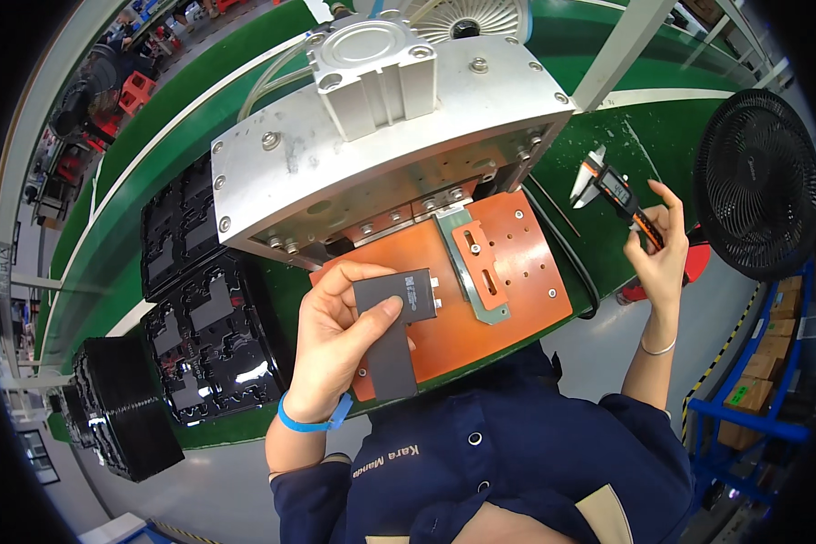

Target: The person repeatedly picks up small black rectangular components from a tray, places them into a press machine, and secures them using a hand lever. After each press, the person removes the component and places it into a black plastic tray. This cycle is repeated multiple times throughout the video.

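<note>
Part in hand, caliper lifted, no measurement taken yet.
Your left hand [335,340] pinches the flat dark grey rectangular cell [392,326] over the orange fixture plate [517,263]; at 3 o'clock your right hand [659,258] grips the digital caliper [621,195], its jaws well apart from the cell.

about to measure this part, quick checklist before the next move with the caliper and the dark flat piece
1. Left hand has a firm pinch on the dark flat piece: ok, thumb on top, fingers behind.
2. Right hand holds the digital caliper: ok, gripped at its lower end.
3. Caliper jaws open enough for the piece: cannot tell, jaws too small to judge.
4. Caliper display readable: cannot tell.
5. Orange fixture plate free under the piece: ok, only its metal bracket sits there.
6. Black cable away from both hands: ok, it runs between them, touching neither.
</note>
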Tool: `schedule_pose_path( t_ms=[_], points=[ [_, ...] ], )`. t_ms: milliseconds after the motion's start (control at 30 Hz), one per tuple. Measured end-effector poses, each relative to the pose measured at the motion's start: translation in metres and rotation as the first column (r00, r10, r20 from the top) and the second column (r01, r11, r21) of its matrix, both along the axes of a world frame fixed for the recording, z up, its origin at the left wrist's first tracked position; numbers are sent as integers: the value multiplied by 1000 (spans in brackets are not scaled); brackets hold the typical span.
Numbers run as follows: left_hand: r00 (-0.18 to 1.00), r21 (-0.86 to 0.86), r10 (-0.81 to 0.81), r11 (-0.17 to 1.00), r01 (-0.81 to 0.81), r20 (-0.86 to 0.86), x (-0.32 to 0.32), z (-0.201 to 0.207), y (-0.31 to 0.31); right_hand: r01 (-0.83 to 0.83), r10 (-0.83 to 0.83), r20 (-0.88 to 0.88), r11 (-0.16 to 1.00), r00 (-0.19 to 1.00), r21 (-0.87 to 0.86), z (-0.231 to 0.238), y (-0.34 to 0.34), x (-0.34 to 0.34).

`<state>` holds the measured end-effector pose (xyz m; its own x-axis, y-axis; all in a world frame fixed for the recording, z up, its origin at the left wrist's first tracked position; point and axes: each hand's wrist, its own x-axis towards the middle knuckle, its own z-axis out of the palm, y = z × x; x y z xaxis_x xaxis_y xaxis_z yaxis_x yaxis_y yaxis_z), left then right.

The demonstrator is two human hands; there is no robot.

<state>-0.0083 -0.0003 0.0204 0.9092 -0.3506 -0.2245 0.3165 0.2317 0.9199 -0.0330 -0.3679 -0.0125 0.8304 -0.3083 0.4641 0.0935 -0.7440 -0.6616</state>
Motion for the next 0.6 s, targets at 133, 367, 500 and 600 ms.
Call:
schedule_pose_path(
  t_ms=[133,367,500,600],
  points=[
    [999,-5,-28,1000,27,-20,0,0,-3,-382,379,70,923,923,37,37,46,-3],
    [999,-4,-21,1000,21,-30,-2,-1,-2,-553,579,165,814,798,-179,36,88,20],
    [999,-1,-14,1000,14,-36,-1,-1,-2,-546,578,153,812,801,-209,35,90,23],
    [999,-10,-17,1000,17,-38,-1,-3,-2,-549,577,166,815,800,-189,33,91,23]
  ],
)
